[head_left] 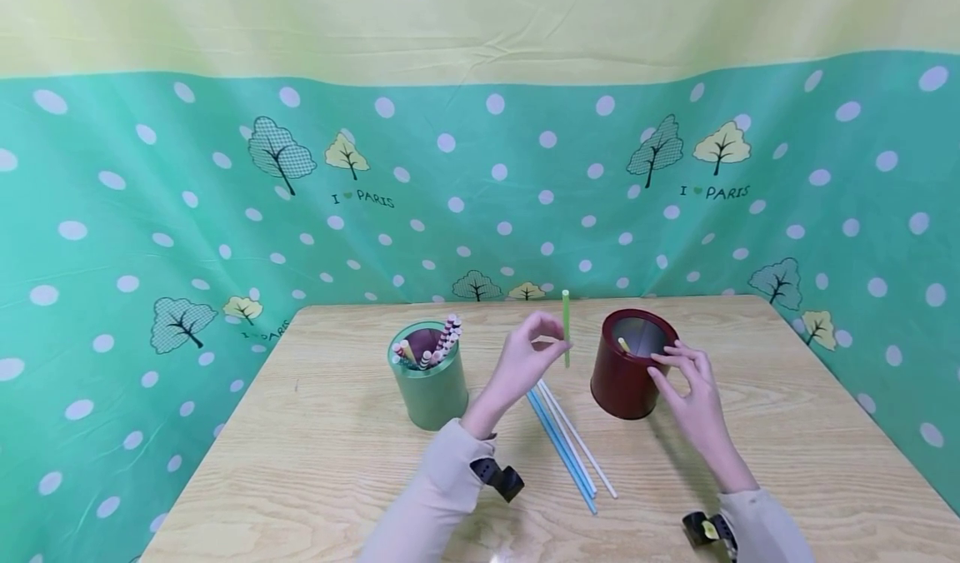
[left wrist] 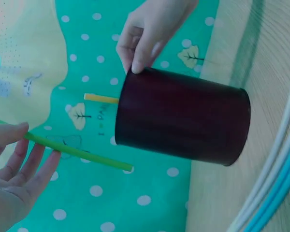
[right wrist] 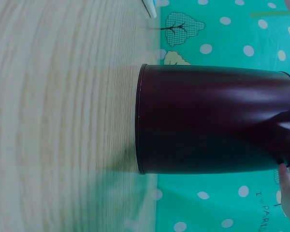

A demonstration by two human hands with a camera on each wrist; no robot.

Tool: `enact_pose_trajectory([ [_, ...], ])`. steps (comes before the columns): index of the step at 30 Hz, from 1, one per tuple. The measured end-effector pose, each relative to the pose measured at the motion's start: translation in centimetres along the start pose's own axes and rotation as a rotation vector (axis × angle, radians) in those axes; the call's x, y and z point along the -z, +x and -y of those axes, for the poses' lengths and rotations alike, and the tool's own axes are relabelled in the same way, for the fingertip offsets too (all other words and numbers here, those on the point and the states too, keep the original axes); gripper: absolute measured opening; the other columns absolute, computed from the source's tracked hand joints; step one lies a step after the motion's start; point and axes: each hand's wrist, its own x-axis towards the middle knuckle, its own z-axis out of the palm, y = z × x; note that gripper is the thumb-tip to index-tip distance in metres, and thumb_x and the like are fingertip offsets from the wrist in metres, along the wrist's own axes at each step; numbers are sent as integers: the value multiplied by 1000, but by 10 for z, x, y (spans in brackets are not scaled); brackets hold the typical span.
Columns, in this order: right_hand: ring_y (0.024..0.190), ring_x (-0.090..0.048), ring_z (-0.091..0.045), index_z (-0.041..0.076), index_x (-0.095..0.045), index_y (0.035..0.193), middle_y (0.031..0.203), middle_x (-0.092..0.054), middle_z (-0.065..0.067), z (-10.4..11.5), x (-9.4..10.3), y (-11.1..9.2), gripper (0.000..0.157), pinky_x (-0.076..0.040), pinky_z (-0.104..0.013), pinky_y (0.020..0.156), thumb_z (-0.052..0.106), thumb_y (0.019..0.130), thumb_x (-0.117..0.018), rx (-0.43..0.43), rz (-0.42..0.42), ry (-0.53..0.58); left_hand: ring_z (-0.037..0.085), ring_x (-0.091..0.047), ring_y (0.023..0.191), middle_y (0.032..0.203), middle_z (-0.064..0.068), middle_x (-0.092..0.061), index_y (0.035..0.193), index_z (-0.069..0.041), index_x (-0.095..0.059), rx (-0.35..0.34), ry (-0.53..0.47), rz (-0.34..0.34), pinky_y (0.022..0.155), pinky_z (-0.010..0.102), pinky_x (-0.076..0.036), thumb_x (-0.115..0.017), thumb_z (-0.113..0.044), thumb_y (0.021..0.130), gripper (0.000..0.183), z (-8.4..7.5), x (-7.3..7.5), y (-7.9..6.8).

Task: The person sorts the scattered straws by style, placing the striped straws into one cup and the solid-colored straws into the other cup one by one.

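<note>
My left hand (head_left: 525, 359) pinches a green straw (head_left: 566, 321) between thumb and fingers, upright above the table and left of a dark red can (head_left: 626, 384). The left wrist view shows the lower end of this green straw (left wrist: 94, 157) free in the air, apart from the can. A yellow straw (head_left: 623, 345) stands inside the red can, its tip above the rim. With thumb and fingertips, my right hand (head_left: 697, 401) holds the can's rim on the right side. The can stands upright; its bottom inside is hidden.
A light green can (head_left: 433, 395) at the left holds several straws, some striped (head_left: 450, 334). Blue straws (head_left: 561, 450) and white straws (head_left: 581, 440) lie on the wooden table (head_left: 315, 463) between the cans. A patterned cloth (head_left: 420, 163) hangs behind the table.
</note>
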Motion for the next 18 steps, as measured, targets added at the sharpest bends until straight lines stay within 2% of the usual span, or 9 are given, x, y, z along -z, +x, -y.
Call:
enact_pose_trajectory([
  [9,113,-39,-36,-3,-63,94,106,-50,-19,0,0,0,24,-25,-5,97,-11,71,-66,9,-3,5,22,-57,82,85,20,-57,91,10,-51,-47,-118,-94,72,25,-53,-59,9,77,16,-11,-10,9],
  [18,113,-39,-35,-3,-63,93,105,-50,-19,1,0,0,25,-26,-6,97,-12,70,-65,17,-9,13,23,-56,85,86,16,-58,93,10,-51,-9,-162,-160,73,22,-52,-60,7,78,18,-20,-19,14],
])
